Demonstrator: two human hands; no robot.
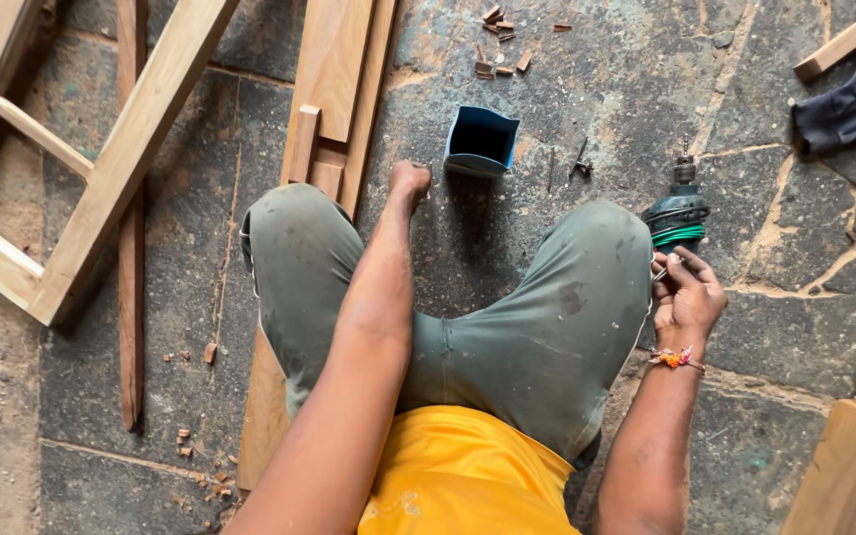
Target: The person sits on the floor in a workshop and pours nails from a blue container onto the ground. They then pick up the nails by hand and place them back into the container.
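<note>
Fetching stage — left hand (409,181) fisted on stone floor (507,89) beside blue box (481,142); right hand (684,292) pinches a small bit beside the drill (679,213). Fitting likely next.

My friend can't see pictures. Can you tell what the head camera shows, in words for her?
A person squats on a stone floor, left hand reaching toward a small blue box, right hand by a green power drill. A long wooden board lies under them, a wooden frame to the left.
</note>
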